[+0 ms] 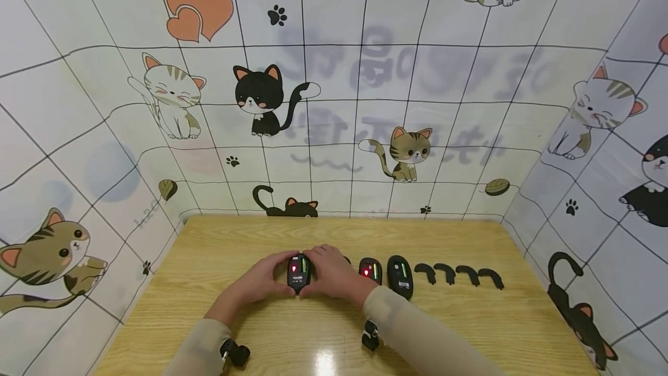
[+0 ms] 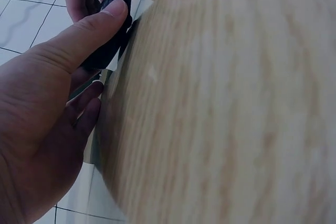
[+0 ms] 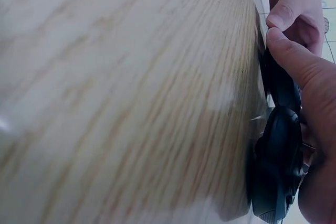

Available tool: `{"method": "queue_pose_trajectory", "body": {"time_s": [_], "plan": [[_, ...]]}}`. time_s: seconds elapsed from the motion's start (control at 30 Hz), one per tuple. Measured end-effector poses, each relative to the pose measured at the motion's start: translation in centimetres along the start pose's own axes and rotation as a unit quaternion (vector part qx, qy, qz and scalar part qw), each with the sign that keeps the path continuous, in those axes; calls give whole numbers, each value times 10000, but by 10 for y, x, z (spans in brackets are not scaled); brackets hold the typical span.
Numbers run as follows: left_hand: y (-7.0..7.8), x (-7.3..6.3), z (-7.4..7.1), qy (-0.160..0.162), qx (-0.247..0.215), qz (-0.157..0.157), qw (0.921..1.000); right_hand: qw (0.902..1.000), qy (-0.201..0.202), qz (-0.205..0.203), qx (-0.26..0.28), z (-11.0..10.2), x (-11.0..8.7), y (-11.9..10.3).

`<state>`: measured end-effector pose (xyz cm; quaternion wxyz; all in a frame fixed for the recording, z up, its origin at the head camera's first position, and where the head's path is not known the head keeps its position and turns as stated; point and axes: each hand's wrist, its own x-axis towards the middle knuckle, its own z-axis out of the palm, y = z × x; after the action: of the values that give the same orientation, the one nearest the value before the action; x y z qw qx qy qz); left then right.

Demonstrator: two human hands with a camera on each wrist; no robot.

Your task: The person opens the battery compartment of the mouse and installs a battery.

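An upturned black computer mouse (image 1: 299, 273) with a red light and a green strip is between the two hands. My left hand (image 1: 261, 278) grips its left side, thumb at the near end and fingers at the far end. From the other side my right hand (image 1: 334, 274) holds it, the thumbs nearly meeting at the near edge. In the left wrist view the left thumb (image 2: 107, 17) presses the black mouse body (image 2: 102, 53). To the right of the right hand lies another upturned mouse (image 1: 370, 268) with a red light; a dark edge behind that hand is mostly hidden.
A larger upturned black mouse (image 1: 400, 277) lies farther right on the wooden table (image 1: 292, 335). Beyond it several curved black pieces (image 1: 445, 273) form a row. A cat-patterned sheet (image 1: 334, 74) encloses the back and sides. Each sleeve carries a small black wrist camera (image 1: 370, 335).
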<state>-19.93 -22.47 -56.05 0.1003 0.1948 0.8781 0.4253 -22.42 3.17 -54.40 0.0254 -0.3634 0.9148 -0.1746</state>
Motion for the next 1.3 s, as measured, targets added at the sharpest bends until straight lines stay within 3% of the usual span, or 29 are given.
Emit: {"method": "queue_pose_trajectory", "body": {"time_s": [0.5,0.9,1.07,1.3], "plan": [[-5,2,-4,-158,-18,-27,9999,10000,11,-7,35,4,2,4],[1,-2,-5,-128,-120,-33,9998,9999,50,-58,149,1,-1,5],[1,-2,-5,-70,-96,-73,9999,9992,20,-32,410,-11,-9,4],[2,-5,-6,18,-88,-131,9999,9958,-86,393,820,-27,-31,16]]}}
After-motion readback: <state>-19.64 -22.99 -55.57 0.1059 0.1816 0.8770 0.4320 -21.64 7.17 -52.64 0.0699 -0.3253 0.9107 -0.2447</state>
